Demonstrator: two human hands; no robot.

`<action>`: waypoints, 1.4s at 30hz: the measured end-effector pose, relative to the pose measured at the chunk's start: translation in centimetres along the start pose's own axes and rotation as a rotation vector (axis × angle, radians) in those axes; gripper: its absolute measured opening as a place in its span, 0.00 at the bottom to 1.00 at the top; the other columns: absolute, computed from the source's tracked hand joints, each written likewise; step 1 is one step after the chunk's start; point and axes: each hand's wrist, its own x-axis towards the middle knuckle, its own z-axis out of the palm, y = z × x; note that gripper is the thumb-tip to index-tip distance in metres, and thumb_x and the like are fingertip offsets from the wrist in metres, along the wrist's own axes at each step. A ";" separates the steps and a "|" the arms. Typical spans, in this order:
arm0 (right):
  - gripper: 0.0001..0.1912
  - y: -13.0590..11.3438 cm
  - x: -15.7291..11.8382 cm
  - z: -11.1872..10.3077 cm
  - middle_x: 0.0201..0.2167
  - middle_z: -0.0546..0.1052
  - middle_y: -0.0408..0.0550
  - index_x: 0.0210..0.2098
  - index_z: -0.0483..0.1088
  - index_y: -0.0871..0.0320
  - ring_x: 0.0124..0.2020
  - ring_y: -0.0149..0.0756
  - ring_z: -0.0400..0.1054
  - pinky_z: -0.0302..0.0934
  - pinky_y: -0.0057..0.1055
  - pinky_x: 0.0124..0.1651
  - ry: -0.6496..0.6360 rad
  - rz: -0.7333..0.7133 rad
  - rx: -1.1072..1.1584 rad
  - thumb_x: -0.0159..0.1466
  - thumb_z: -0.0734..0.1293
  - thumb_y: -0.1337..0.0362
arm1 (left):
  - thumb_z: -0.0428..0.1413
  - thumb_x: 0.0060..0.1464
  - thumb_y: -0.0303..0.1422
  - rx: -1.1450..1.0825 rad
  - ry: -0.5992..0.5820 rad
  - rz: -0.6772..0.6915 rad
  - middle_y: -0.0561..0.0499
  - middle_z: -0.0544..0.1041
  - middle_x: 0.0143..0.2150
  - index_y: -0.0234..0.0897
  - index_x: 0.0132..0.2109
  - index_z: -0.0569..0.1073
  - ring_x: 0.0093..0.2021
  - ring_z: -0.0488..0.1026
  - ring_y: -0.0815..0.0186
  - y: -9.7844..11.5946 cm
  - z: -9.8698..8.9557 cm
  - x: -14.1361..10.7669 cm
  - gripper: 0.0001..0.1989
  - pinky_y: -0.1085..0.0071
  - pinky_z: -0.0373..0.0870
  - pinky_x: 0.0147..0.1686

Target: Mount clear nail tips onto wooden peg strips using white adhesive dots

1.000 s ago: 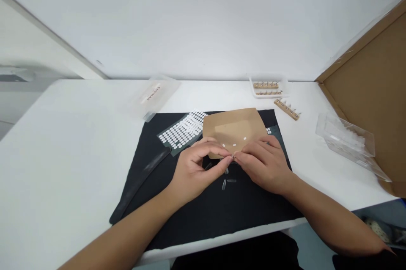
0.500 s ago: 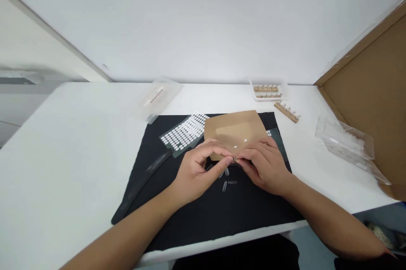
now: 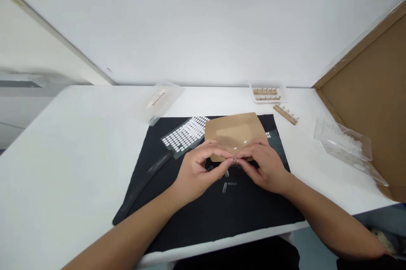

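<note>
Above the black cloth (image 3: 228, 215), my left hand (image 3: 203, 168) and my right hand (image 3: 264, 166) meet at the fingertips. Both pinch one small metallic piece (image 3: 235, 159) between them; its exact shape is too small to tell. Behind the fingers lies a brown paper sheet (image 3: 233, 130) with two small white ovals on it. Several clear nail tips (image 3: 225, 187) lie on the cloth just below the hands. To the left is a sheet of white oval stickers (image 3: 182, 136), with a dark curved file (image 3: 142, 185) touching its lower corner.
A frosted pouch (image 3: 163, 100) lies at the back left. At the back right are a white tray (image 3: 268, 100) with wooden strips and another strip (image 3: 285, 114) outside it. Clear plastic boxes (image 3: 345, 143) stand by a cardboard box (image 3: 371, 92) on the right.
The view has shifted slightly. My right hand's fingers have drawn in a little around the small metallic piece, while my left hand holds nearly the same pose.
</note>
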 end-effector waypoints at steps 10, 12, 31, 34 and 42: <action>0.04 0.0 0.0 0.0 0.39 0.84 0.45 0.49 0.71 0.52 0.38 0.36 0.79 0.67 0.37 0.50 -0.019 0.036 0.070 0.75 0.66 0.66 | 0.62 0.67 0.33 0.113 -0.081 -0.028 0.49 0.82 0.37 0.40 0.41 0.81 0.40 0.78 0.63 1.0 -0.1 0.3 0.05 0.65 0.73 0.43; 0.05 -0.1 0.0 0.0 0.38 0.84 0.44 0.49 0.71 0.52 0.36 0.36 0.78 0.67 0.37 0.50 -0.023 0.038 0.074 0.75 0.66 0.66 | 0.60 0.68 0.33 0.137 -0.097 -0.023 0.49 0.81 0.37 0.40 0.41 0.80 0.39 0.77 0.63 1.3 -0.1 0.4 0.06 0.66 0.72 0.43; 0.06 -0.3 0.2 0.1 0.38 0.84 0.43 0.45 0.71 0.52 0.35 0.35 0.77 0.67 0.35 0.46 -0.038 0.093 0.073 0.71 0.65 0.69 | 0.58 0.70 0.35 0.221 -0.083 0.003 0.48 0.82 0.38 0.40 0.41 0.80 0.39 0.79 0.62 1.0 0.0 0.6 0.09 0.66 0.73 0.44; 0.06 -0.4 0.2 -0.2 0.38 0.84 0.44 0.46 0.71 0.52 0.36 0.36 0.79 0.68 0.35 0.46 -0.049 0.123 0.097 0.71 0.66 0.68 | 0.59 0.69 0.35 0.304 -0.038 0.042 0.48 0.83 0.39 0.41 0.42 0.80 0.40 0.79 0.61 0.6 -0.1 0.5 0.07 0.64 0.72 0.45; 0.07 0.3 0.6 -2.1 0.47 0.82 0.49 0.48 0.71 0.52 0.48 0.41 0.77 0.69 0.40 0.51 0.011 0.058 0.054 0.72 0.66 0.69 | 0.62 0.66 0.32 0.753 0.187 0.235 0.51 0.85 0.39 0.43 0.42 0.82 0.43 0.78 0.58 -0.5 -1.0 0.8 0.04 0.58 0.61 0.47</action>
